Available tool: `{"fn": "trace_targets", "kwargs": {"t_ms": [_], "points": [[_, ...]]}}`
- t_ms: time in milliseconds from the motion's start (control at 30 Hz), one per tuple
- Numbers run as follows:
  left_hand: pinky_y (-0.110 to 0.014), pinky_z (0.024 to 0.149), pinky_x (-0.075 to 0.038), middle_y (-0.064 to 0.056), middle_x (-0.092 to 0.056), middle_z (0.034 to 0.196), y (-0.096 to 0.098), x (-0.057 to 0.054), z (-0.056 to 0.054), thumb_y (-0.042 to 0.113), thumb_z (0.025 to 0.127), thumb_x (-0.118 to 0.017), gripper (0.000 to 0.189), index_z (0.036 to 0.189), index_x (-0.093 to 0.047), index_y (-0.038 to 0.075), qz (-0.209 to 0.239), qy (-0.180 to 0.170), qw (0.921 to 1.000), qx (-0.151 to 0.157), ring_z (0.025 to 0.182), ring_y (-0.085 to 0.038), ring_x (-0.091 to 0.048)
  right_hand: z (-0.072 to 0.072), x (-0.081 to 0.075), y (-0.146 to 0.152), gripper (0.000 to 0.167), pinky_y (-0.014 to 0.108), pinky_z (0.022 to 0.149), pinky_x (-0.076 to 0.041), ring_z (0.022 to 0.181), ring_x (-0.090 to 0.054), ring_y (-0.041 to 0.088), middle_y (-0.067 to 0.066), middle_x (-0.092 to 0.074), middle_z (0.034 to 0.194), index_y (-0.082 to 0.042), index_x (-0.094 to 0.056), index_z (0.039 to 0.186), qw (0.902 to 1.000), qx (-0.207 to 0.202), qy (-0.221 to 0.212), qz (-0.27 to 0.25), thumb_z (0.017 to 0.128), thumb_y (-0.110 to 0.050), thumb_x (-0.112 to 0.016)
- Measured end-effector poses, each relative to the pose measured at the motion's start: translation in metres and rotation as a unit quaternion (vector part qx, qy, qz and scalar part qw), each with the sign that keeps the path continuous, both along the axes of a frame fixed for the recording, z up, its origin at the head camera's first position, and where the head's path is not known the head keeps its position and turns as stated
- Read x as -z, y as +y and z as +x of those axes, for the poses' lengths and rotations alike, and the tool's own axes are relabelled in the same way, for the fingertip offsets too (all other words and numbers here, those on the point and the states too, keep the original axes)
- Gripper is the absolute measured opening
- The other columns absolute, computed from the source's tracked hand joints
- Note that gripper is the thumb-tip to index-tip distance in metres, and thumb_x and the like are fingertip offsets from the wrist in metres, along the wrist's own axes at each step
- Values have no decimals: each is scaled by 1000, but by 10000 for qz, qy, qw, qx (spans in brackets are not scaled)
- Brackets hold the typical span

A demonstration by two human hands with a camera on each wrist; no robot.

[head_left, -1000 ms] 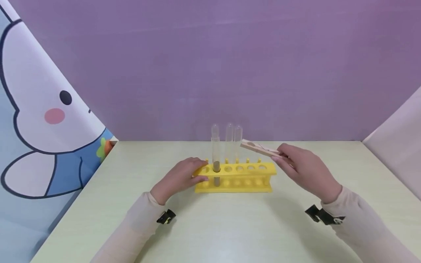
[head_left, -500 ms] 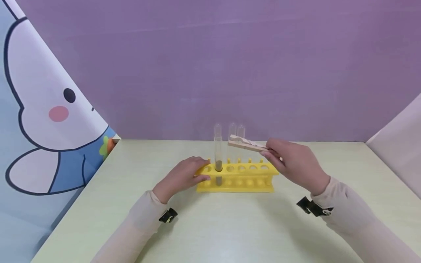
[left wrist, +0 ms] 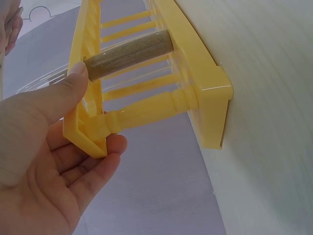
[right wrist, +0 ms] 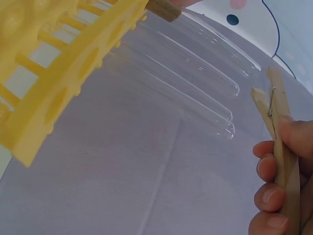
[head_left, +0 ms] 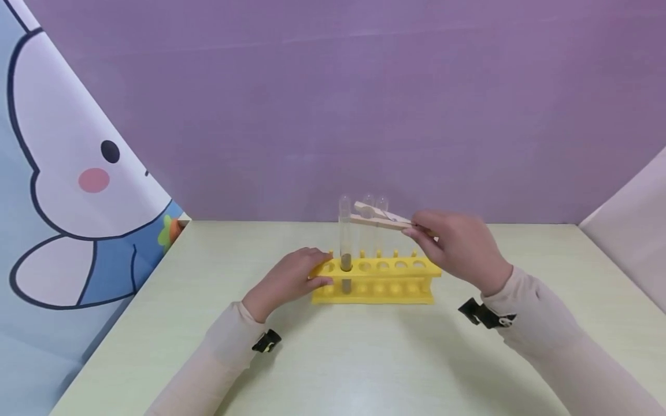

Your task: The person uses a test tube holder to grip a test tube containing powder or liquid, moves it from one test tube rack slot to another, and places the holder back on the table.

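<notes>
My left hand [head_left: 288,280] grips the left end of a yellow test tube rack [head_left: 385,274]; in the left wrist view its thumb lies on the top plate and fingers curl beneath. Through one of the rack's holes stands a clear test tube [head_left: 346,238] with grey-brown contents [left wrist: 132,55] at its bottom. My right hand [head_left: 460,245] holds a wooden test tube clamp [right wrist: 282,112] by its handle. The clamp's jaws are spread and point left, just beside the filled tube's upper end. Whether they touch it I cannot tell.
Behind the rack's holes, several clear test tubes [head_left: 383,203] stand upside down, partly behind the clamp. The pale table [head_left: 343,364] reaches back to a purple backdrop [head_left: 333,115]. A cartoon-printed cloth [head_left: 57,231] hangs at the left.
My right hand has moved left and slightly up, bringing the clamp from the rack's right side to the filled tube. The clamp's jaws have spread apart. My left hand still grips the rack.
</notes>
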State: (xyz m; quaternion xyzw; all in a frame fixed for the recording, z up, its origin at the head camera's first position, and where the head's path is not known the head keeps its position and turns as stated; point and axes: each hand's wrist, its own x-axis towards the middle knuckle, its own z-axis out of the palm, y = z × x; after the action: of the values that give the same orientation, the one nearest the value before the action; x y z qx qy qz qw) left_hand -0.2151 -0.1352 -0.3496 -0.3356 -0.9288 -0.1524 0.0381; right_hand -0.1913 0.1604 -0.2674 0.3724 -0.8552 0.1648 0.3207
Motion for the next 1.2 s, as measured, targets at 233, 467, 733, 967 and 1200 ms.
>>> {"fn": "trace_targets", "kwargs": {"t_ms": [233, 467, 733, 967, 1200], "points": [[-37, 89, -49, -12, -64, 116, 0, 1, 1, 31, 86, -68, 52, 126, -58, -1, 10, 25, 10000, 26, 103, -24, -60, -1, -8, -9, 21, 20, 40, -19, 44, -23, 2, -11, -34, 53, -16, -56, 70, 9997, 175, -127, -95, 87, -18, -68], [-36, 89, -50, -12, -64, 115, -1, -1, 1, 31, 86, -68, 52, 126, -58, -1, -3, 8, 10000, 18, 103, -25, -60, -3, -11, -20, 24, 21, 40, -18, 44, -23, 3, -9, -32, 51, -14, -53, 67, 9996, 247, 91, -80, 83, -11, -70], [-37, 89, -49, -11, -64, 116, -1, 1, 2, 31, 86, -69, 52, 125, -58, -1, 37, 24, 10000, 17, 103, -25, -60, -6, -10, -27, 35, 21, 42, -16, 44, -20, 4, -8, -24, 52, -16, -43, 61, 9998, 201, 19, 33, 85, -13, -68], [-37, 88, -50, -11, -65, 114, 0, 1, 2, 31, 86, -68, 51, 125, -58, -1, 43, 41, 10000, 34, 101, -24, -60, -5, -10, -30, 32, 21, 41, -16, 44, -20, 5, -7, -27, 51, -14, -46, 63, 9996, 243, -24, 133, 84, -13, -69], [-37, 88, -50, -11, -65, 112, 1, 0, 2, 31, 86, -68, 51, 124, -58, -1, 38, 22, 10000, 42, 99, -24, -61, -5, -9, -31, 30, 21, 40, -17, 43, -21, 5, -7, -27, 51, -13, -47, 63, 9994, 284, -84, 192, 84, -13, -69]]}}
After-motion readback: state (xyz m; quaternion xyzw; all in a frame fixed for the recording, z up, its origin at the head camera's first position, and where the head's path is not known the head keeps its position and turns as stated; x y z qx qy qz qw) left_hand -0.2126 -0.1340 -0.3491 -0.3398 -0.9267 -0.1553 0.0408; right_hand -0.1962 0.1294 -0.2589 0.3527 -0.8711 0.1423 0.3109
